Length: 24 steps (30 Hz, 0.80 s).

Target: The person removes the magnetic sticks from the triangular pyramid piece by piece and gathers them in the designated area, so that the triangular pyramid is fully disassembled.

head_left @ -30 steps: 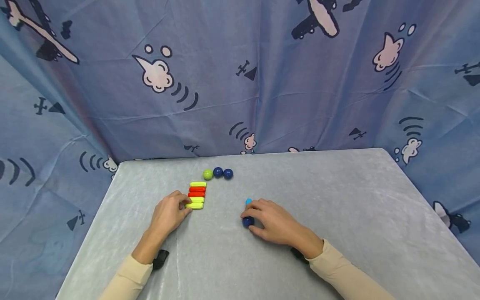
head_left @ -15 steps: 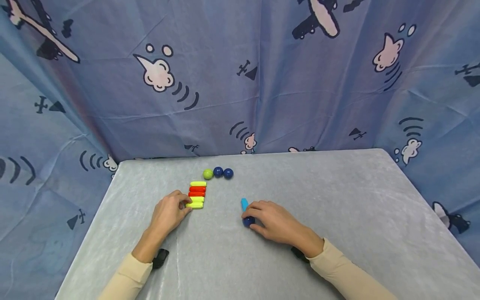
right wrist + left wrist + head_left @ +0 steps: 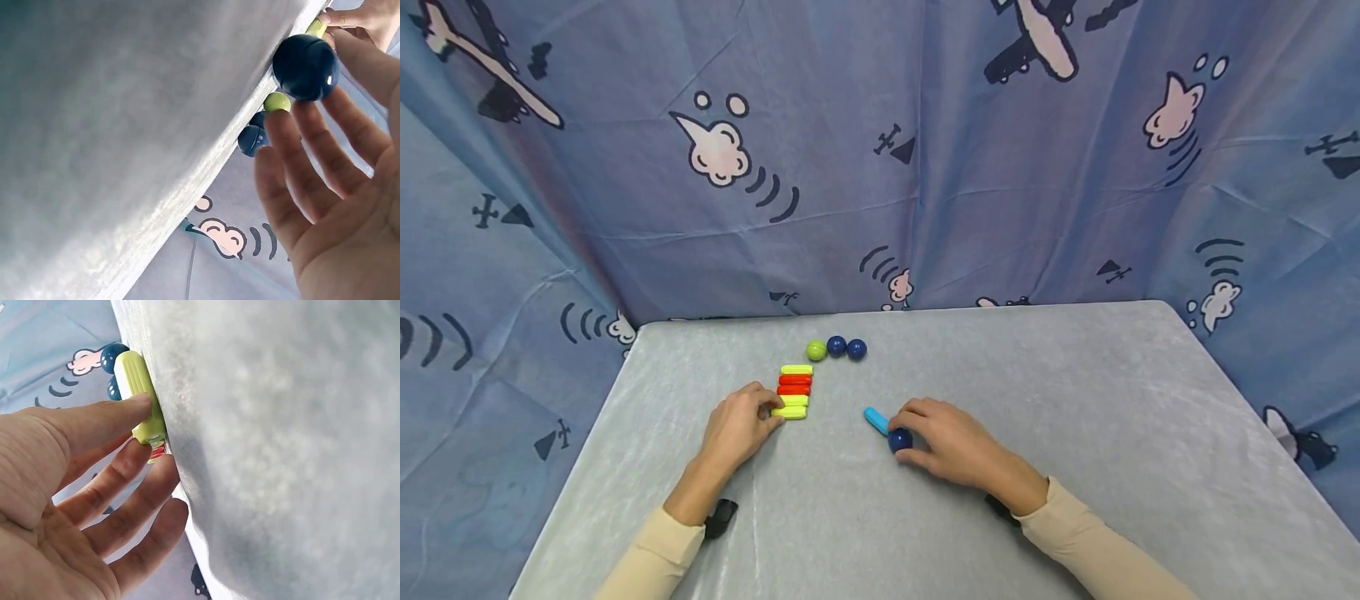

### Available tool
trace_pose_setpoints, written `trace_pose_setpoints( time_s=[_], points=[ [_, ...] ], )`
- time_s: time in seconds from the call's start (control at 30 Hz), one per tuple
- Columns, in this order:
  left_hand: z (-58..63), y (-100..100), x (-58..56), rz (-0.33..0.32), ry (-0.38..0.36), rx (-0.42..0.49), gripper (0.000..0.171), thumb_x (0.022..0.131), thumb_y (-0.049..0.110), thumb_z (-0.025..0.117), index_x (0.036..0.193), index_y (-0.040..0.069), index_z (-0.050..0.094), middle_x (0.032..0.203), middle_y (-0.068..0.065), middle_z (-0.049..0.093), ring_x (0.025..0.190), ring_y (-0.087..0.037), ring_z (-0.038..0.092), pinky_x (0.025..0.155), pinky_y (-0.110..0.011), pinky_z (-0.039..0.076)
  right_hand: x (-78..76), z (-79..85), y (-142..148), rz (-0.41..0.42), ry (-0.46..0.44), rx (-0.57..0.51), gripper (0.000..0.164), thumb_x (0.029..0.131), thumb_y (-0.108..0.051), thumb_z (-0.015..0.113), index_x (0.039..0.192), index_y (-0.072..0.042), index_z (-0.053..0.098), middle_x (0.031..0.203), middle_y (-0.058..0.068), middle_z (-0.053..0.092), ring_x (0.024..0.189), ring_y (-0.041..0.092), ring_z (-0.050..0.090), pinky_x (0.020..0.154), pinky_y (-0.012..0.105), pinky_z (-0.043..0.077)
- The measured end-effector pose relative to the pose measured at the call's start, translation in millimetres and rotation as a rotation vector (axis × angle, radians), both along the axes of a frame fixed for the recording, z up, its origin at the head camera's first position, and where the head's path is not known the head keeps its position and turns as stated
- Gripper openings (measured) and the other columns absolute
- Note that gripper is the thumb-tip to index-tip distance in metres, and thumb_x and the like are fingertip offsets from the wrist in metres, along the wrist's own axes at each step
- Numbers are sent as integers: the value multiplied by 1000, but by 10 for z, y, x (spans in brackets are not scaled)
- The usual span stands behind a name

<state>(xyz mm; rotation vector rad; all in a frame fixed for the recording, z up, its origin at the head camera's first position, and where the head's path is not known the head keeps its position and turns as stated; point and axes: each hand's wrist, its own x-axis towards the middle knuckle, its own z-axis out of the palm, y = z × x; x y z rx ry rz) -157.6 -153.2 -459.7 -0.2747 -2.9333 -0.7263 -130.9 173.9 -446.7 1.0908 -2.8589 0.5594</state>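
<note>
In the head view, my left hand (image 3: pixel 739 427) holds the left end of the nearest yellow stick (image 3: pixel 790 412), its thumb (image 3: pixel 134 409) along the near side in the left wrist view. That stick closes a column with another yellow stick (image 3: pixel 794 401), two red sticks (image 3: pixel 794 385) and a yellow one (image 3: pixel 797 369) at the top. To the right, my right hand (image 3: pixel 951 442) grips a dark blue ball (image 3: pixel 900 441) between thumb and fingers, on the table. A light blue stick (image 3: pixel 875 419) lies slanted against the ball's far left side; its near end is hidden.
Beyond the column, a green ball (image 3: pixel 816 350) and two dark blue balls (image 3: pixel 847 347) sit in a row. The grey cloth-covered table (image 3: pixel 1075 400) ends at a blue patterned curtain (image 3: pixel 925 167) behind.
The light blue stick has swung leftward around the dark blue ball, from mostly hidden behind my right fingers to plainly seen. My right hand and the ball shifted only slightly; my left hand stayed put.
</note>
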Motion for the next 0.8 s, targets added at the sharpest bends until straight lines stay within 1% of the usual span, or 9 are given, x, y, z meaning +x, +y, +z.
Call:
trace_pose_setpoints(
  time_s=[0.1,0.17,0.33,0.43,0.5,0.6,0.7,0.8],
  points=[
    [3,1,0,-1,0,-2,19,75,13,86,91,11,76,83,0,65,70,-12,57,59,-29,45,6,-16,-6,-12,0,20,32,86,-35,78,115,-23,69,108,-7,65,97,10,63,85,33,54],
    [5,1,-2,-1,-3,-4,19,75,13,87,91,11,76,83,0,65,70,-12,57,59,-29,45,7,-11,0,-7,-6,25,30,87,-32,77,114,-23,69,109,-7,65,99,11,63,86,34,54],
    [6,-1,-4,1,-6,-5,19,75,13,87,91,12,76,85,0,66,71,-12,59,60,-30,47,-3,12,34,40,-16,30,28,89,-25,75,116,-22,68,113,-7,66,106,12,64,92,36,53],
    [1,-2,-3,0,-7,-1,19,75,13,87,90,12,76,84,0,66,71,-12,58,59,-29,46,-16,21,59,74,-13,32,30,89,-21,75,118,-22,67,116,-7,66,110,12,63,94,37,52],
    [-5,-4,-4,-1,-8,1,19,74,13,87,90,12,76,83,0,66,70,-11,57,58,-29,45,-27,16,74,84,-9,29,33,88,-22,76,119,-22,67,118,-7,65,111,13,63,95,37,52],
    [-10,-4,-5,-1,-10,6,19,74,13,87,90,12,76,83,0,66,68,-11,56,58,-28,44,-38,1,88,71,-3,39,38,87,-30,78,122,-22,66,119,-7,65,111,12,62,95,38,52],
    [-8,-4,-7,1,-12,5,19,74,12,87,90,12,76,83,0,66,68,-11,56,57,-28,44,-48,-23,89,38,1,60,41,87,-38,76,123,-21,65,115,-7,65,106,11,63,92,36,53],
    [2,2,-14,2,-12,1,19,75,12,87,90,11,76,82,0,65,68,-11,56,57,-28,43,-52,-38,86,13,2,76,40,89,-39,74,123,-19,65,111,-6,66,101,10,63,89,36,53]
  ],
)
